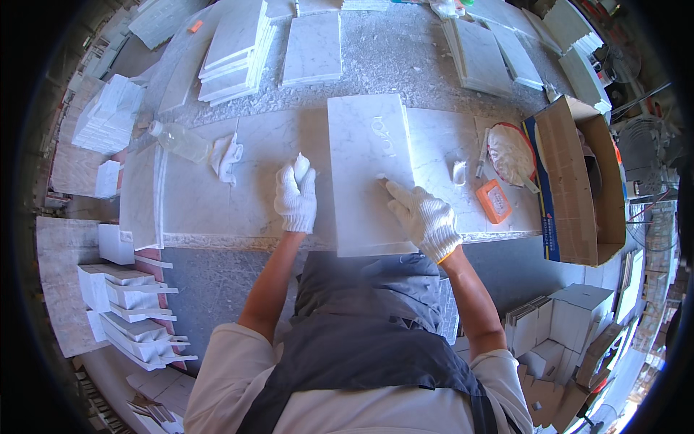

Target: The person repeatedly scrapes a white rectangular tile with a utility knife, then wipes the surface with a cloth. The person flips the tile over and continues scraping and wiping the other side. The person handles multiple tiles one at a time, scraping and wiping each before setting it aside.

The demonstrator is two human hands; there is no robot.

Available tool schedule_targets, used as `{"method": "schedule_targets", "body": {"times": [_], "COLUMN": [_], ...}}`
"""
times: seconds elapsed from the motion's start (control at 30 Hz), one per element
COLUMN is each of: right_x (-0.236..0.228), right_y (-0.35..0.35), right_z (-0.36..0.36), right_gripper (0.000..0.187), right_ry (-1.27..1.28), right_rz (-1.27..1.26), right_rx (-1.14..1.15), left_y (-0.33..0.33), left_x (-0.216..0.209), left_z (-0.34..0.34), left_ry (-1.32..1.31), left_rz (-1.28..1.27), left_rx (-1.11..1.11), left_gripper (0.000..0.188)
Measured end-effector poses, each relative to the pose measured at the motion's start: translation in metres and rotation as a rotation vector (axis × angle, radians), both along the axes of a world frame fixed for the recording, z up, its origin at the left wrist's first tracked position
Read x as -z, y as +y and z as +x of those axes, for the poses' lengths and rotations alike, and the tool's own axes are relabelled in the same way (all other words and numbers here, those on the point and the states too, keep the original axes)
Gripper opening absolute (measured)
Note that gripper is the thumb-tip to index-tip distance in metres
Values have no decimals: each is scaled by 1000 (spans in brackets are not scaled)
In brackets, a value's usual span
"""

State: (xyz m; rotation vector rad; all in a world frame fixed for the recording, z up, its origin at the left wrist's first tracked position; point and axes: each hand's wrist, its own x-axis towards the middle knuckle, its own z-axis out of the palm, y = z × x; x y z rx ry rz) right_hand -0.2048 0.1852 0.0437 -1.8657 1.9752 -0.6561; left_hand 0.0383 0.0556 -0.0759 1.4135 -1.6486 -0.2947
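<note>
A white marble tile (pixel 361 166) with grey veins lies in front of me, its near end sticking out past the bench edge. Glossy wet-looking strokes (pixel 381 136) mark its upper right part. My right hand (pixel 426 219), in a white knit glove, rests over the tile's right edge, closed around a short brownish stick (pixel 382 177) whose pale tip is at the surface. Left of the tile, apart from it, my gloved left hand (pixel 296 197) is closed on a small white thing (pixel 301 168) with a pointed tip, mostly hidden by the fingers.
A clear plastic bottle (pixel 179 142) and crumpled white cloth (pixel 227 158) lie to the left. Rightward are a small white container (pixel 459 173), orange box (pixel 494 201), red-rimmed dish (pixel 512 153) of white material and cardboard box (pixel 575 181). Stacked tiles (pixel 235 54) stand behind.
</note>
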Motion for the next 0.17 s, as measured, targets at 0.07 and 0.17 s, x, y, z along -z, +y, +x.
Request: {"method": "schedule_targets", "body": {"times": [0.07,0.17], "right_x": [-5,-10], "right_y": [10,19], "right_z": [3,2], "right_gripper": [44,50], "right_ry": [38,101], "right_rz": [59,173], "right_rx": [-17,-17], "left_y": [1,1], "left_x": [0,-1], "left_z": [0,-2], "left_ry": [8,3], "left_rz": [12,30], "left_rx": [-6,-13], "left_gripper": [40,40]}}
